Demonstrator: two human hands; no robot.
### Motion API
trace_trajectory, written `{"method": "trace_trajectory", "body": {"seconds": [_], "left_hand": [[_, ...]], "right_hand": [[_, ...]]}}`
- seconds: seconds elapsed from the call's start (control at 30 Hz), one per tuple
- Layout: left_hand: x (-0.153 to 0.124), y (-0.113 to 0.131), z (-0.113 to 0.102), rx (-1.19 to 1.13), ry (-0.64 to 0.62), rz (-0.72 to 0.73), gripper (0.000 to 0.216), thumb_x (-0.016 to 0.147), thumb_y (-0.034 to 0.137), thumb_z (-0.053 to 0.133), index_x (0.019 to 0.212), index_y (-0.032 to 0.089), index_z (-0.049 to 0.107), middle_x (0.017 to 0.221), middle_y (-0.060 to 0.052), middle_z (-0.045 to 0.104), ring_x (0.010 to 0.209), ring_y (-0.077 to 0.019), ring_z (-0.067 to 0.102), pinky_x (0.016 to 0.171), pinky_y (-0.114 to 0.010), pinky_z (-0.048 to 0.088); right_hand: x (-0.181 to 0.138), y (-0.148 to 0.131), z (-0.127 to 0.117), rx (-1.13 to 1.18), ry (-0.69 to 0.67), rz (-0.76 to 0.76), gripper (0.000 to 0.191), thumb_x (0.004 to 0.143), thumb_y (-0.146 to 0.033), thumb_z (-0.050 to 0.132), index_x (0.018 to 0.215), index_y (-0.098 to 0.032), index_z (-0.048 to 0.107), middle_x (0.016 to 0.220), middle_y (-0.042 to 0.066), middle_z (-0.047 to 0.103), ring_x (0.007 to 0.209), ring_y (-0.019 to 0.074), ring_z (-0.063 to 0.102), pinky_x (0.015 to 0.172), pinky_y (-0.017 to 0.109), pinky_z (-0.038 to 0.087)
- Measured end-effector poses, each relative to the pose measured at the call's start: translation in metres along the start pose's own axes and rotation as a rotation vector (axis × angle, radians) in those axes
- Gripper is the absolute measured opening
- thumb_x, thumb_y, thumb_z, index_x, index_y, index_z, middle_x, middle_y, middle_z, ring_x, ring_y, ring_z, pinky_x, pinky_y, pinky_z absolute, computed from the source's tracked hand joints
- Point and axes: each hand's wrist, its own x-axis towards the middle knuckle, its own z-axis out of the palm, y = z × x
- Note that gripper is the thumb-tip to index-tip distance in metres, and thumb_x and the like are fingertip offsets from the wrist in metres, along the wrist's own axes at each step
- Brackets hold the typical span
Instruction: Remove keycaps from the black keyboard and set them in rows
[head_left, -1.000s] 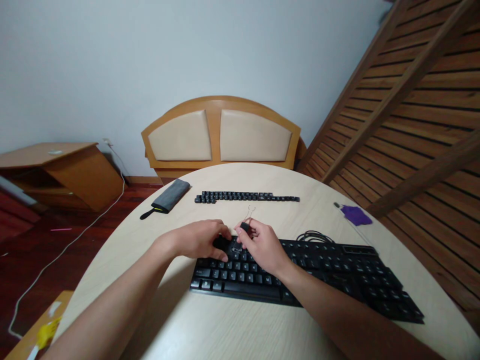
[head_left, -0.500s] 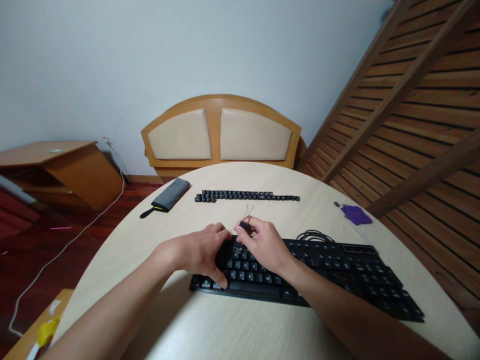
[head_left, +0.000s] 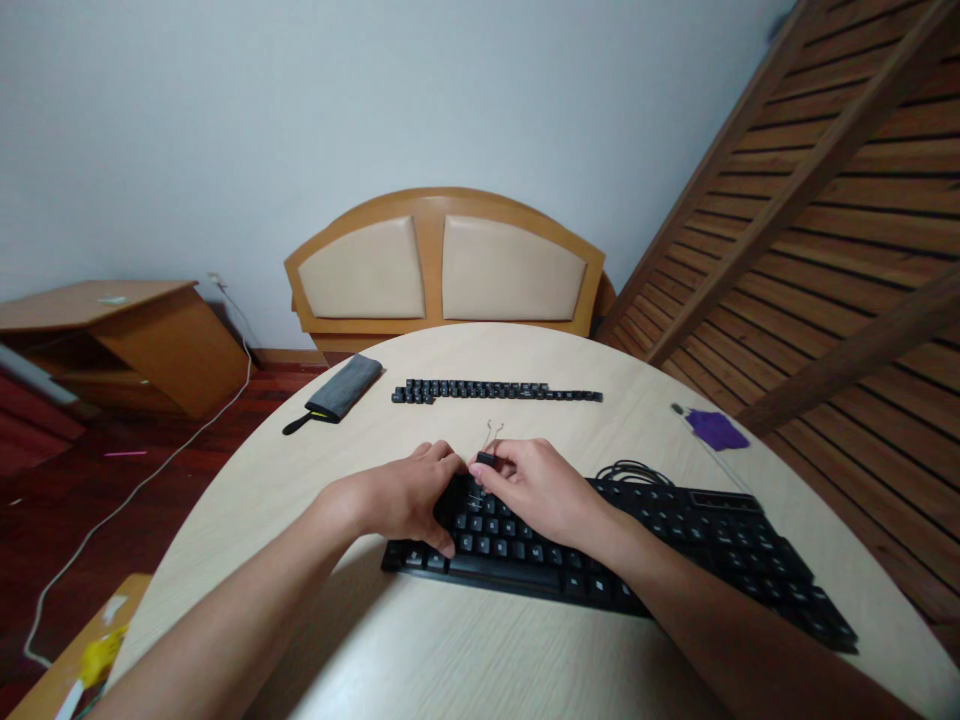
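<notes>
Fingers (head_left: 504,461) of the right hand (head_left: 537,490) pinch a small black wire-handled binder clip (head_left: 486,458), seemingly touching the black plastic keyboard (head_left: 675,530). The left hand (head_left: 405,496) clasps its left end

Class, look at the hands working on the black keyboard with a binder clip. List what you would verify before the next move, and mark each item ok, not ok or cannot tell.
1. Left hand grips the left end of the keyboard: ok.
2. Right hand pinches the binder clip over the top key rows: ok.
3. Clip engaged with a key: cannot tell, the fingers hide it.
4. Keyboard rests on the round table: ok.
5. Row of loose keycaps lies apart from both hands: ok.
6. Cable lies coiled behind the keyboard, apart from the hands: ok.
</notes>
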Motion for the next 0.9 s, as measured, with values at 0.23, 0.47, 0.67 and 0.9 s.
{"method": "trace_trajectory", "body": {"seconds": [0.23,0.47,0.67,0.9], "left_hand": [[0.0001,0.0004,-0.0009,0.032,-0.017,-0.006,0.068,0.058,0.042,0.085,0.114,0.018,0.056,0.117,-0.010,0.051,0.111,-0.0296,0.051,0.098,-0.039,0.045],[0.0004,0.0014,-0.0018,0.026,-0.013,0.026,0.066,0.060,0.041,0.085,0.116,0.021,0.055,0.118,-0.009,0.051,0.112,-0.0289,0.050,0.100,-0.038,0.044],[0.0005,0.0035,-0.0028,0.037,-0.030,0.007,0.065,0.059,0.039,0.085,0.115,0.019,0.056,0.117,-0.009,0.051,0.112,-0.0288,0.051,0.099,-0.038,0.045],[0.0003,0.0001,-0.0005,0.037,-0.009,0.026,0.068,0.061,0.041,0.083,0.118,0.018,0.055,0.117,-0.009,0.051,0.110,-0.0289,0.051,0.097,-0.039,0.045]], "right_hand": [[-0.0010,-0.0053,-0.0019,-0.126,-0.015,-0.010,0.026,0.091,-0.033,0.058,0.073,-0.019,0.070,0.061,0.002,0.067,0.053,0.0151,0.058,0.050,0.026,0.037],[-0.0037,-0.0038,0.0022,-0.191,-0.079,-0.136,0.019,0.091,-0.028,0.059,0.082,-0.020,0.073,0.073,0.003,0.074,0.061,0.0171,0.065,0.056,0.026,0.043],[-0.0053,-0.0030,0.0015,-0.392,-0.092,-0.206,0.022,0.092,-0.034,0.059,0.084,-0.021,0.076,0.080,0.007,0.076,0.071,0.0219,0.070,0.064,0.029,0.045],[-0.0023,-0.0038,-0.0030,-0.556,-0.166,-0.104,0.035,0.096,-0.040,0.051,0.085,-0.017,0.073,0.078,0.009,0.075,0.071,0.0220,0.069,0.062,0.029,0.043]]}}
